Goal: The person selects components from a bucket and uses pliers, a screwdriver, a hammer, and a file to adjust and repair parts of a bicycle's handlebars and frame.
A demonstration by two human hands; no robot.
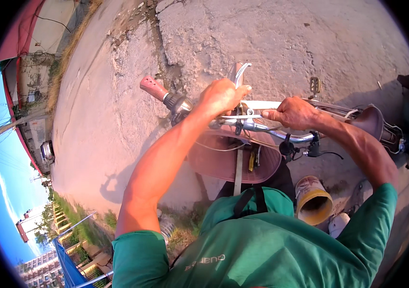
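A bicycle lies across the view, its silver handlebar (pixel 255 126) in front of me and a pinkish basket (pixel 199 158) below the bar. My left hand (pixel 221 97) is closed over the middle of the handlebar area, with a curved silver handle (pixel 239 76) standing out past the thumb; its kind is hidden by the fist. Just to the right, my right hand (pixel 293 114) is closed, its thumb against the end of a thin white strip (pixel 240 116) that runs toward the left hand. The fingers hide what else it holds.
A red grip (pixel 153 88) ends the bar on the left, and a black brake lever (pixel 329 154) is on the right. A saddle (pixel 368 122) and pedal (pixel 315 85) lie farther right. A yellow-rimmed bucket (pixel 314 210) stands near my legs on cracked concrete (pixel 243 29).
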